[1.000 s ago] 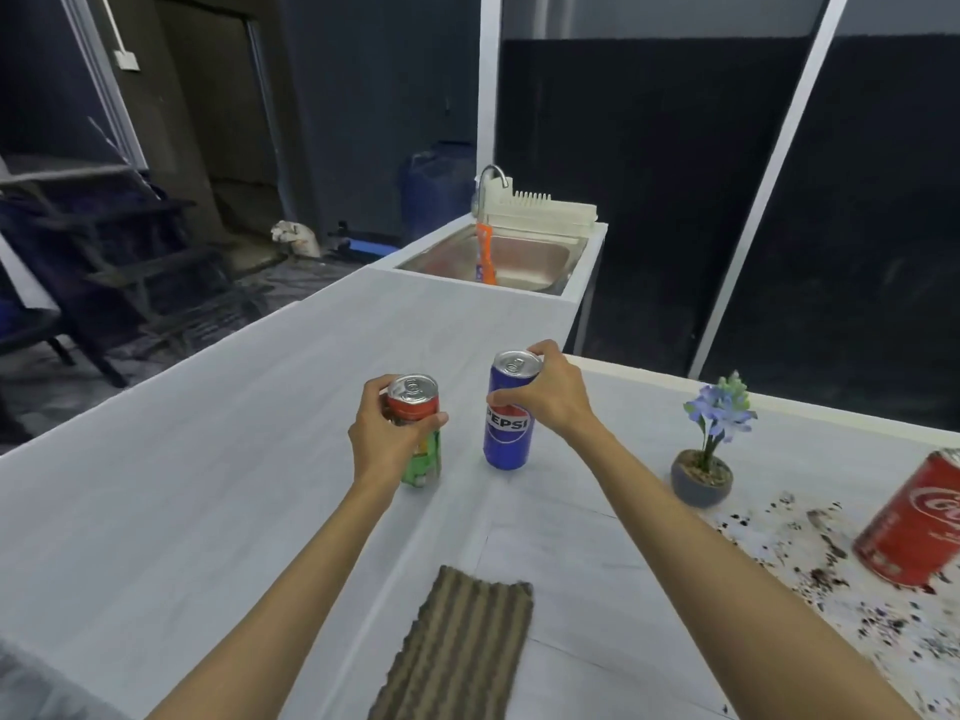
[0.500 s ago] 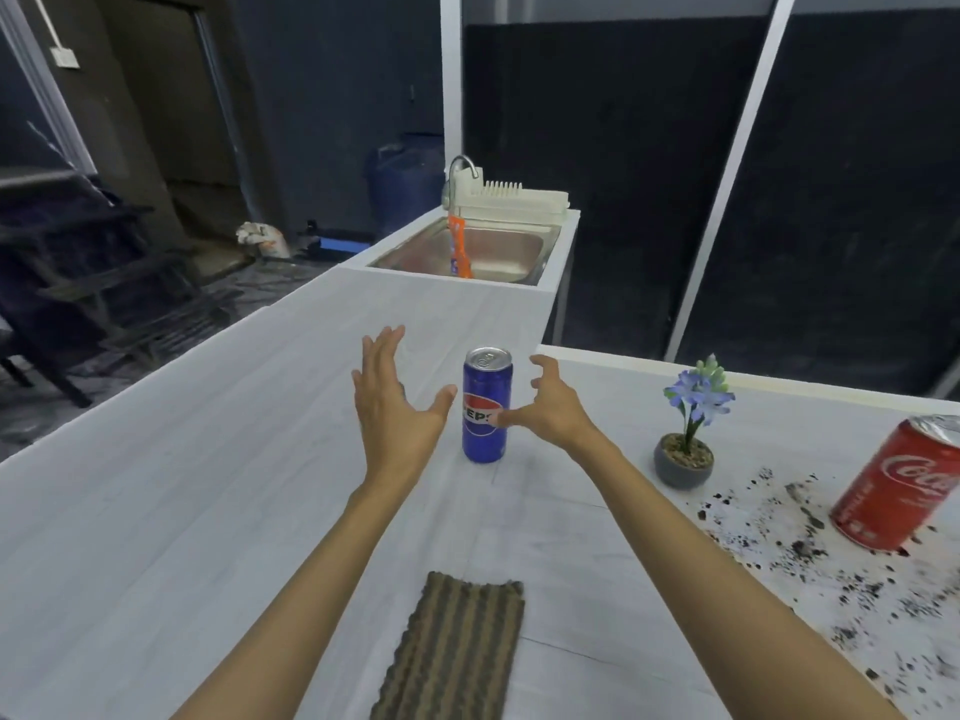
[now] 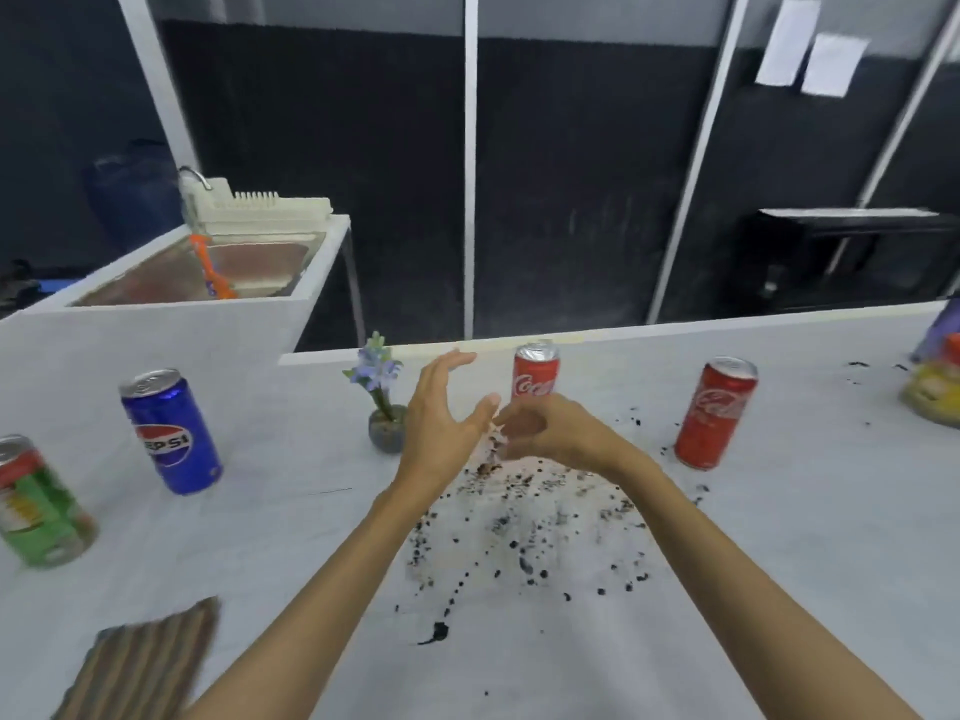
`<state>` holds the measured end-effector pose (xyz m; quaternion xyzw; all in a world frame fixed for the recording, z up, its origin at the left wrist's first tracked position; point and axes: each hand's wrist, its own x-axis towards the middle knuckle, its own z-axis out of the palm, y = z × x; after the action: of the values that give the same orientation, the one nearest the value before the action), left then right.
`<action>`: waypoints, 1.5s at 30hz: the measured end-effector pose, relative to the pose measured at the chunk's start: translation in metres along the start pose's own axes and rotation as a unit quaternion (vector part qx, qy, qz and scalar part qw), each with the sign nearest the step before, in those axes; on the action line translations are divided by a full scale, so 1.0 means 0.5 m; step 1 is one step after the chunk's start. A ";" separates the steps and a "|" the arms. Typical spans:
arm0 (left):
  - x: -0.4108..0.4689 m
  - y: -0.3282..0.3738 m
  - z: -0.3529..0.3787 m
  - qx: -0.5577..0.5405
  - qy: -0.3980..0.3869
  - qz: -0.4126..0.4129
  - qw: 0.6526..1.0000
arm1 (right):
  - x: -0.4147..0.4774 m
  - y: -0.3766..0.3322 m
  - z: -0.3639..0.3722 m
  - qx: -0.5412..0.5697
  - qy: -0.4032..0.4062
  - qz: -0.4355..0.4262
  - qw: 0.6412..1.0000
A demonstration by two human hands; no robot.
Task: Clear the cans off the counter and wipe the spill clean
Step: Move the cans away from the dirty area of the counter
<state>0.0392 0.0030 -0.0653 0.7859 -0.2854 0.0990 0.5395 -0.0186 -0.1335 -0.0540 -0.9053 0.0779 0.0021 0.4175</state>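
Two red Coca-Cola cans stand on the white counter (image 3: 779, 537): one (image 3: 536, 370) at the back middle, one (image 3: 716, 414) further right. A blue Pepsi can (image 3: 170, 431) and a green and red can (image 3: 37, 504) stand at the left. A dark speckled spill (image 3: 524, 522) covers the counter's middle. My left hand (image 3: 441, 413) hovers open above the spill, left of the nearer Coca-Cola can. My right hand (image 3: 550, 431) is curled just in front of that can, holding nothing. A brown striped cloth (image 3: 140, 662) lies at the bottom left.
A small pot with a blue flower (image 3: 383, 394) stands left of my hands. A sink (image 3: 208, 272) with an orange brush and a white rack is at the back left. Yellow and purple items (image 3: 935, 387) sit at the right edge.
Both hands let go of the Pepsi can and the green and red can and left them standing. The view swung right, and both hands now reach over the spill near a Coca-Cola can.
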 end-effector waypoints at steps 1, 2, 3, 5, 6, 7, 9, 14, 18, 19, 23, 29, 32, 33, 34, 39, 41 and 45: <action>0.003 0.010 0.037 0.002 -0.010 -0.004 1.000 | -0.017 0.027 -0.034 -0.007 0.034 0.005 0.999; 0.007 0.020 0.073 0.003 -0.018 -0.011 1.000 | -0.034 0.053 -0.068 -0.015 0.075 0.008 0.997; 0.012 0.028 0.106 0.001 -0.025 -0.019 0.999 | -0.049 0.079 -0.099 -0.024 0.121 0.009 0.992; 0.024 0.037 0.162 -0.003 -0.028 -0.034 0.999 | -0.075 0.124 -0.153 -0.031 0.231 -0.004 0.973; 0.031 0.037 0.186 0.000 -0.024 -0.043 0.999 | -0.085 0.141 -0.176 -0.034 0.282 -0.011 0.959; 0.039 0.035 0.206 0.007 -0.018 -0.054 0.998 | -0.093 0.157 -0.196 -0.043 0.326 -0.013 0.944; 0.055 0.027 0.237 0.029 -0.005 -0.077 0.997 | -0.100 0.187 -0.228 -0.074 0.390 0.005 0.918; 0.087 0.009 0.276 0.026 0.000 -0.115 0.993 | -0.087 0.271 -0.263 0.010 0.380 0.092 0.921; 0.097 0.002 0.292 -0.010 0.045 -0.127 0.991 | -0.075 0.328 -0.252 0.164 0.341 0.110 0.919; 0.099 0.001 0.294 -0.012 0.059 -0.127 0.990 | -0.073 0.338 -0.249 0.162 0.344 0.114 0.918; 0.107 -0.001 0.292 -0.012 0.076 -0.123 0.989 | -0.066 0.356 -0.251 0.130 0.379 0.125 0.908; 0.088 0.013 0.258 -0.024 0.083 -0.103 0.991 | -0.062 0.318 -0.242 0.127 0.389 0.102 0.907; 0.076 0.031 0.212 -0.021 0.088 -0.081 0.993 | -0.048 0.256 -0.236 0.135 0.371 0.059 0.917; 0.071 0.037 0.192 -0.015 0.090 -0.074 0.993 | -0.042 0.231 -0.232 0.136 0.362 0.044 0.921; 0.065 0.044 0.169 -0.008 0.091 -0.067 0.994 | -0.035 0.204 -0.225 0.139 0.351 0.028 0.926; 0.023 0.054 0.031 0.016 0.094 -0.073 0.993 | 0.002 0.067 -0.141 0.155 0.261 -0.048 0.952; 0.000 0.041 -0.033 0.039 0.105 -0.091 0.990 | 0.017 0.018 -0.087 0.154 0.212 -0.069 0.963; -0.065 0.004 -0.168 0.070 0.141 -0.120 0.980 | 0.049 -0.066 0.040 0.154 0.130 -0.090 0.975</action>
<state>0.0242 0.0896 -0.0451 0.8286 -0.1021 0.1631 0.5257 0.0114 -0.1006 -0.0436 -0.8261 0.0493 -0.1647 0.5367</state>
